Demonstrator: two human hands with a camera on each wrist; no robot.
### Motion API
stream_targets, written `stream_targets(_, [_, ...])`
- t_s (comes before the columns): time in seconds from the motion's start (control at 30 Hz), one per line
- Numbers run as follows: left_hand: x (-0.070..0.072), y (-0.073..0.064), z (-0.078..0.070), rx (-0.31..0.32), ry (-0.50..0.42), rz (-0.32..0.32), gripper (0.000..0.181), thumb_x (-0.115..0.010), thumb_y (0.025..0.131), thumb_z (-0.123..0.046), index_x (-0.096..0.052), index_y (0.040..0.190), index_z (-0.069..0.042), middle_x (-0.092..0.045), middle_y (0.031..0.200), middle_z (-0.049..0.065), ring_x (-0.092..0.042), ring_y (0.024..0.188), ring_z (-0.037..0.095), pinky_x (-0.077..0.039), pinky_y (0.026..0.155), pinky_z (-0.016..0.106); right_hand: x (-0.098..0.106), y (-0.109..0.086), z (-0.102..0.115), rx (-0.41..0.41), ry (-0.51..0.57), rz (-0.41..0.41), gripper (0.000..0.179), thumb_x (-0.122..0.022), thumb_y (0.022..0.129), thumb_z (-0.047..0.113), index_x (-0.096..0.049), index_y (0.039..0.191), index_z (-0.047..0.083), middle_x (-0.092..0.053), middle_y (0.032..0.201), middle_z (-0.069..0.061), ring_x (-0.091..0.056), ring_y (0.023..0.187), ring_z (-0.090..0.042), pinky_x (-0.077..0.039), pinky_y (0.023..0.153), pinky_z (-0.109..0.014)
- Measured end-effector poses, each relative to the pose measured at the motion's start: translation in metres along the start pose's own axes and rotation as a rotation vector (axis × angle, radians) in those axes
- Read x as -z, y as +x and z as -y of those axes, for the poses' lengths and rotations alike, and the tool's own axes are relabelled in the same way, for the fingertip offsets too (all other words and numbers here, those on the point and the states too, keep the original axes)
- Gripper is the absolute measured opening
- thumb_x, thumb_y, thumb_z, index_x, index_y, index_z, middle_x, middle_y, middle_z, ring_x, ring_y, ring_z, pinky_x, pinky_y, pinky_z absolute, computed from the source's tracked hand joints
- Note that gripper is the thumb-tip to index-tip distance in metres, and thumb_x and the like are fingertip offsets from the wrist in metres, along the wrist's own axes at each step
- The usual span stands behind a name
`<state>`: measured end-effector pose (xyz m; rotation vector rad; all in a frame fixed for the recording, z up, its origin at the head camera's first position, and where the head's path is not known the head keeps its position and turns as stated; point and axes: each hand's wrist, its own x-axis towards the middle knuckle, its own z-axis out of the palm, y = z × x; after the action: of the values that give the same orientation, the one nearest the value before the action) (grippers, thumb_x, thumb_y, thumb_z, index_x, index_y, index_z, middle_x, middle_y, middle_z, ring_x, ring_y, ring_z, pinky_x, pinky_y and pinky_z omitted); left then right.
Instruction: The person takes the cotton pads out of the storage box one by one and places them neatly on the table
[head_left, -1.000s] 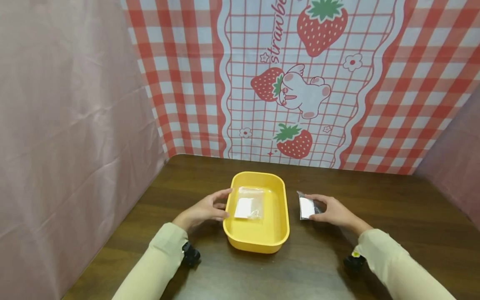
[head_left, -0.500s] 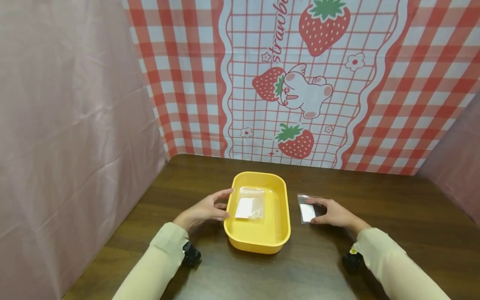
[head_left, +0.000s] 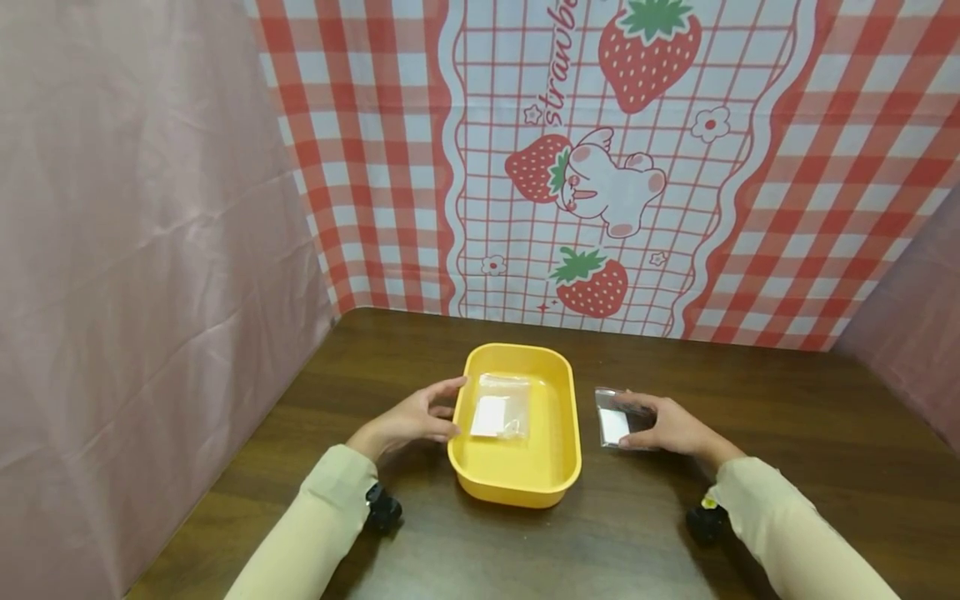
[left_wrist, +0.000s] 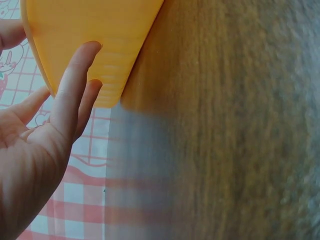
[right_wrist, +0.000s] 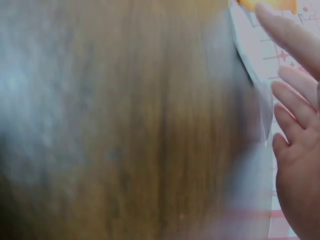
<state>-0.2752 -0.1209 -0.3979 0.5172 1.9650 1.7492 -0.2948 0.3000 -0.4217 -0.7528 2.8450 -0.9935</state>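
A yellow plastic tray (head_left: 517,496) stands on the table. Inside it lies a clear plastic bag (head_left: 517,404) containing something white. My left hand (head_left: 408,423) is at the tray's left side, and in the left wrist view its extended fingers (left_wrist: 75,85) rest against the outer wall. To the right of the tray, a second clear bag (head_left: 613,427) with a white piece in it lies on the table. My right hand (head_left: 670,425) is over this bag's right part, fingers relaxed and hiding some of it. In the right wrist view the fingers (right_wrist: 295,102) do not curl round the bag.
The brown wooden table (head_left: 480,550) runs back to a red-and-white checked cloth (head_left: 390,167) with strawberry prints. A pink cloth (head_left: 165,275) hangs at the left and another at the right. Small black devices sit on both wrists.
The second bag, tilted up in my right hand one second ago, now lies flatter on the table. My right fingers have loosened from it. My left hand and the tray hold still.
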Motion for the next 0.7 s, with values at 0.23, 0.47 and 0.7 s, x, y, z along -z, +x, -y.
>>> stream_targets(0.23, [-0.001,0.0,0.001,-0.004,0.005,-0.002,0.077,-0.063,0.08,0.006,-0.023,0.146,-0.004,-0.026,0.142,0.022,-0.045,0.118,0.037,-0.052,0.079,0.038,-0.003,0.0,0.009,-0.09,0.16,-0.138,0.073,-0.079,0.073,0.028,-0.049,0.131,-0.003,-0.049,0.129,-0.024,-0.043,0.119,-0.038,-0.038,0.093,-0.054])
stream_targets(0.47, [-0.001,-0.001,-0.001,0.007,0.019,-0.002,0.077,-0.063,0.081,0.005,-0.023,0.146,-0.005,-0.028,0.141,0.022,-0.046,0.118,0.036,-0.052,0.079,0.038,-0.003,0.004,0.019,-0.121,0.266,-0.231,0.07,-0.075,0.078,0.028,-0.045,0.133,-0.003,-0.048,0.131,-0.023,-0.04,0.122,-0.041,-0.031,0.1,-0.052])
stream_targets(0.7, [0.0,0.0,-0.001,0.006,0.03,-0.008,0.077,-0.064,0.081,0.004,-0.023,0.146,-0.005,-0.027,0.141,0.021,-0.045,0.118,0.036,-0.052,0.079,0.038,-0.002,0.009,0.03,-0.119,0.358,-0.29,0.068,-0.073,0.08,0.023,-0.043,0.134,-0.004,-0.047,0.13,-0.026,-0.045,0.118,-0.04,-0.042,0.094,-0.039])
